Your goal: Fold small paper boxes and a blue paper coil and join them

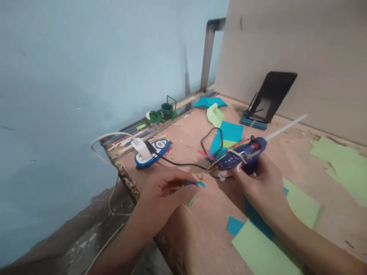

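My right hand (262, 183) is wrapped round a dark blue glue gun (246, 152), and a whitish glue stick (286, 128) juts from its rear. The gun's nozzle points left, toward my left hand (169, 194). Between the left thumb and fingers I pinch a small piece of blue and green paper (200, 184), mostly covered by the fingers. Under and beside my right forearm lie green paper sheets (263, 244) and blue paper (235, 225).
A blue power strip (153, 154) with a white charger (141, 148) and black cord sits at the left edge. Behind are folded papers (210, 102), a blue sheet (231, 131), a phone stand (271, 97) and green tape rolls (155, 117). Green paper (341, 164) lies right.
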{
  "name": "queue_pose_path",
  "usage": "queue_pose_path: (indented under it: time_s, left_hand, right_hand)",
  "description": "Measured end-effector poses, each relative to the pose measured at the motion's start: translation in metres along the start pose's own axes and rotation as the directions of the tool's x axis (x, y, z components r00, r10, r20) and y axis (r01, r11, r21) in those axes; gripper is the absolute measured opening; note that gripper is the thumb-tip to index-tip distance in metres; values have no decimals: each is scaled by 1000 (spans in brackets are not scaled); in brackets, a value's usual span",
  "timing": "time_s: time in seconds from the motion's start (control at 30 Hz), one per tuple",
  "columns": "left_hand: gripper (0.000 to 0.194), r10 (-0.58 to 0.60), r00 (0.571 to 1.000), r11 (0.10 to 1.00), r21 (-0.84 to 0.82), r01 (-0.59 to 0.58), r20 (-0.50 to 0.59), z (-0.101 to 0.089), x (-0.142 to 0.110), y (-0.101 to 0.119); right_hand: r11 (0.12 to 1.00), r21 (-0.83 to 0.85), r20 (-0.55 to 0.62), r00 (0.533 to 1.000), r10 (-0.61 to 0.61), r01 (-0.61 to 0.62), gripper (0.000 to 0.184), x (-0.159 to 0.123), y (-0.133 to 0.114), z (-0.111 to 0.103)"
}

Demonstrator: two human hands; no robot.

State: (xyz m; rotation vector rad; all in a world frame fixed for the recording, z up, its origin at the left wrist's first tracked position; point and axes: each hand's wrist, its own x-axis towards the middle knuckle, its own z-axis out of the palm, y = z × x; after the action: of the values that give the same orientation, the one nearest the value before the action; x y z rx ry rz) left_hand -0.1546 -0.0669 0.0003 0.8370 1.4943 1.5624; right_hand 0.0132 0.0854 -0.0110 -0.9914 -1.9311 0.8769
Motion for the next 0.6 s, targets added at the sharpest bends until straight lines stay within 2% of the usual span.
queue_pose_path:
  time_s: [0.1, 0.27, 0.6]
  left_hand:
    - [8, -42, 999, 999, 14, 42, -13, 0, -3, 2]
    - [7, -139, 990, 988, 58, 141, -34, 0, -7, 5]
    - [6, -90, 994, 992, 86, 94, -55, 2, -3, 5]
  right_hand:
    - [998, -28, -39, 998, 56, -57, 18, -1, 0, 1]
    - [999, -37, -28, 999, 26, -27, 14, -1, -4, 1]
    - [992, -120, -7, 999, 39, -40, 12, 0, -10, 0]
